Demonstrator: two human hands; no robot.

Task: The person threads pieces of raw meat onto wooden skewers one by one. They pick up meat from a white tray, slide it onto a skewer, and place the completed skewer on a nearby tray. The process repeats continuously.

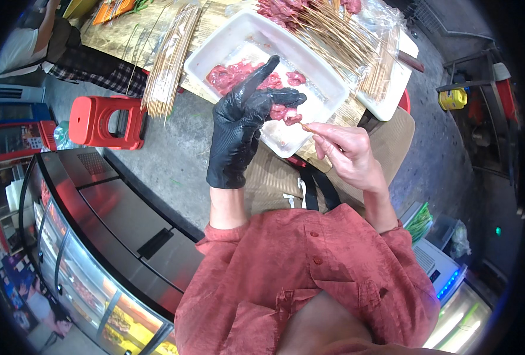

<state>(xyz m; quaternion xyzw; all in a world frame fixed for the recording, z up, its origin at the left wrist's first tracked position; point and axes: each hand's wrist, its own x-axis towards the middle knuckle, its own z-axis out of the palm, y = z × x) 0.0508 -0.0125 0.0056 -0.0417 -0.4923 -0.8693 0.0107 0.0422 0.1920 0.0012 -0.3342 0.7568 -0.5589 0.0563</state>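
My left hand, in a black glove, is over a white plastic tub with its thumb and index finger spread. Its lower fingers are curled against pieces of raw red meat. My bare right hand pinches a thin wooden skewer at the tub's near right side, and the meat is on the skewer's far part. More raw meat lies in the tub, with one loose piece to the right. Part of the skewer is hidden behind the meat and glove.
Bundled bamboo skewers lie left of the tub. Skewered meat is piled behind it, and a white board holds more skewers. A red plastic stool stands left on the floor. Another person is at the upper left, near the table.
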